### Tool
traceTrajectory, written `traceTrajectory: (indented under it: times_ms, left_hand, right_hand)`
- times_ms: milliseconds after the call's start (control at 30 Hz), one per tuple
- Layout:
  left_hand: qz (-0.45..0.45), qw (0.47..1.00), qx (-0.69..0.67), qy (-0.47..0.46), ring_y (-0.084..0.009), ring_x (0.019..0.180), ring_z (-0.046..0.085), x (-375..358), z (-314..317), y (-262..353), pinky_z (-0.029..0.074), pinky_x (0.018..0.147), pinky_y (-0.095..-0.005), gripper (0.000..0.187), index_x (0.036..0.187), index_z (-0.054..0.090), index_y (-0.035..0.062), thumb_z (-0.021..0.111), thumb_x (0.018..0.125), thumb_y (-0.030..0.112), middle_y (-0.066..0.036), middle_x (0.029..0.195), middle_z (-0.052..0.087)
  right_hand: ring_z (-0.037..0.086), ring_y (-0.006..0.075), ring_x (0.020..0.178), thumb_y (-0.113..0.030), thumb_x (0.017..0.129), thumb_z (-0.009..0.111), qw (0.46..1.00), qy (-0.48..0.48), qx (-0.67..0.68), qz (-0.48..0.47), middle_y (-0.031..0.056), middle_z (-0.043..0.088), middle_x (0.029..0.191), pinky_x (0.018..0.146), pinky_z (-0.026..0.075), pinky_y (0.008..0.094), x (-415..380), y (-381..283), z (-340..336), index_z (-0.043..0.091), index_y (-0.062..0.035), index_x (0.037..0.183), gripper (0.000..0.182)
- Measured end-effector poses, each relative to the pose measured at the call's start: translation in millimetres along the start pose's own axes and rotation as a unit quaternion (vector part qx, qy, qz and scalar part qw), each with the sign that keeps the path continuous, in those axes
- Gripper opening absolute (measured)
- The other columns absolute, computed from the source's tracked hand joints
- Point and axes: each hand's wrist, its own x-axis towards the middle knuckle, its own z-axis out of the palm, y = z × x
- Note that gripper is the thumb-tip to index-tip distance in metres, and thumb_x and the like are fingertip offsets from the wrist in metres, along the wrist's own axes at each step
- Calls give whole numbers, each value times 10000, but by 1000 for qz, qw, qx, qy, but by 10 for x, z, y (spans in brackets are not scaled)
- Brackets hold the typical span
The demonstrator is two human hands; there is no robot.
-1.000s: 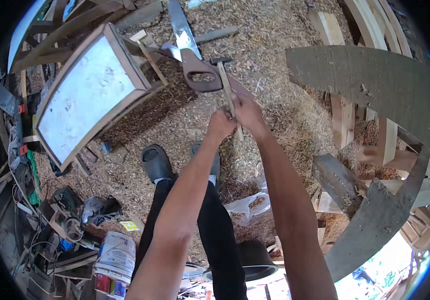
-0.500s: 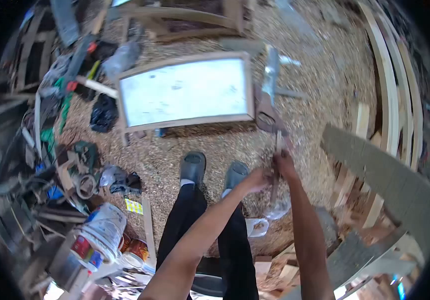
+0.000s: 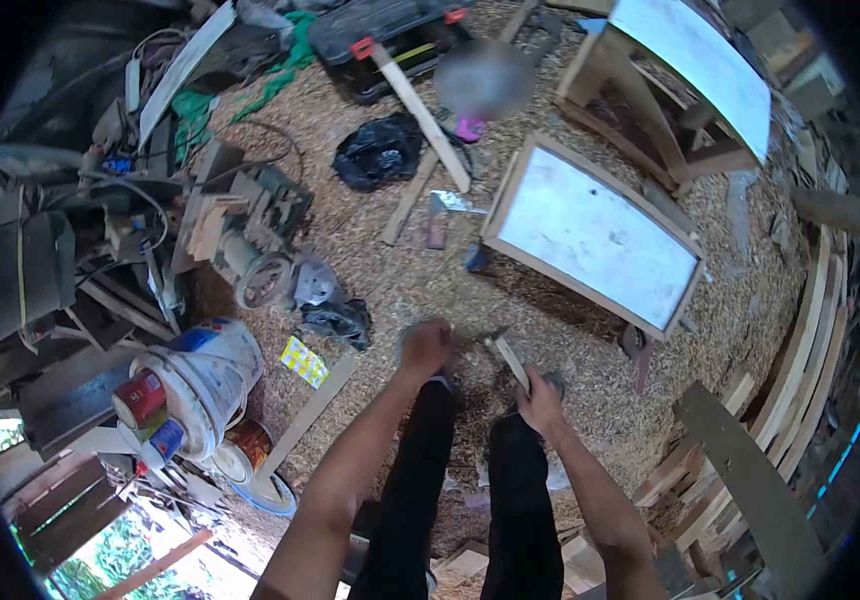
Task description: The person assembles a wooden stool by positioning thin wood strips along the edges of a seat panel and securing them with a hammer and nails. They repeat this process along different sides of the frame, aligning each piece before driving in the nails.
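My right hand [image 3: 540, 398] is closed round the lower end of a short light wooden stick [image 3: 512, 362], which tilts up and left. A small dark part shows at the stick's far end, too blurred to identify. My left hand [image 3: 426, 348] is a little way to the left, fingers closed; what it may hold is hidden. Both hands are above my feet and the ground covered in shavings. A framed white panel [image 3: 595, 235] lies up and right of them.
A black plastic bag [image 3: 380, 152], a machine with a handwheel [image 3: 265, 280] and a white bucket [image 3: 212, 375] with cans are on the left. Another white-topped wooden frame [image 3: 695, 60] stands at upper right. Long boards [image 3: 750, 480] lie at right.
The view has turned left, bringing the machine and bucket further in. My hands, formerly close together round a stick, are now apart, with the stick in my right hand.
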Motion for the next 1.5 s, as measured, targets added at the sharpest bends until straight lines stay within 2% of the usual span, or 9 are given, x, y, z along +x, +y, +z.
traceTrajectory:
  times_ms: [167, 233, 467, 567, 800, 1133, 1300, 1367, 1500]
  left_hand:
    - [9, 978, -14, 208, -384, 812, 637, 561, -584, -562, 503, 717, -452, 194, 867, 663, 58, 488, 893, 137, -181, 827, 658]
    - [-7, 979, -13, 202, -408, 764, 619, 849, -944, -597, 494, 701, -486, 150, 867, 662, 47, 525, 851, 106, -182, 822, 652]
    - [151, 949, -8, 275, -374, 957, 577, 2037, -1364, -742, 449, 869, -434, 142, 923, 663, 15, 559, 834, 52, -188, 952, 631]
    - [226, 912, 1, 342, -366, 966, 579, 2617, -1305, -819, 444, 893, -430, 146, 941, 666, 23, 561, 844, 56, -182, 961, 632]
    - [201, 916, 162, 306, -341, 1026, 579, 3057, -1135, -1054, 478, 881, -428, 223, 1041, 671, 74, 534, 869, 108, -151, 1082, 622]
    - [209, 910, 274, 229, -343, 893, 624, 3106, -1358, -917, 523, 739, -444, 176, 837, 693, 90, 521, 831, 124, -159, 904, 639]
    - [170, 955, 97, 222, -375, 847, 645, 3000, -1557, -761, 510, 727, -401, 212, 955, 693, 48, 603, 763, 42, -189, 880, 678]
    - [192, 935, -8, 299, -347, 807, 669, 3095, -1467, -875, 516, 713, -372, 237, 965, 674, -4, 627, 733, -17, -195, 916, 685]
    - [147, 949, -102, 259, -231, 735, 678, 3008, -1642, -924, 530, 688, -334, 174, 956, 670, -20, 651, 788, 20, -158, 823, 695]
  right_hand:
    - [596, 467, 889, -253, 892, 577, 998, 60, -18, -12, 258, 638, 904, 767, 474, 512, 757, -1150, 357, 534, -81, 1183, 341]
    - [606, 474, 761, -177, 871, 558, 979, 147, -13, -143, 271, 636, 802, 673, 479, 542, 1182, -1497, 488, 493, -37, 1241, 400]
    - [604, 478, 842, -209, 865, 613, 948, 234, 168, -135, 307, 619, 801, 708, 483, 494, 2646, -2373, 597, 639, 23, 969, 255]
    - [605, 484, 834, -214, 851, 626, 918, 294, 152, -220, 290, 632, 818, 719, 493, 494, 3179, -2528, 558, 641, 20, 917, 243]
    - [644, 434, 850, -191, 797, 655, 920, 308, 67, -232, 276, 658, 844, 776, 505, 478, 3825, -2416, 521, 676, 31, 924, 257]
    - [633, 413, 901, -235, 778, 674, 924, 264, 32, -276, 237, 669, 886, 834, 493, 482, 3996, -2363, 609, 690, -43, 979, 279]
    - [654, 391, 841, -232, 784, 688, 918, 250, 91, -294, 243, 669, 841, 772, 499, 455, 4020, -2406, 660, 698, -25, 964, 274]
    - [660, 383, 787, -252, 790, 702, 885, 250, 166, -357, 241, 666, 795, 730, 496, 441, 4015, -2407, 701, 696, -16, 947, 284]
    - [667, 372, 775, -260, 821, 683, 890, 267, 149, -338, 240, 663, 772, 703, 502, 423, 3867, -2557, 645, 687, -5, 951, 286]
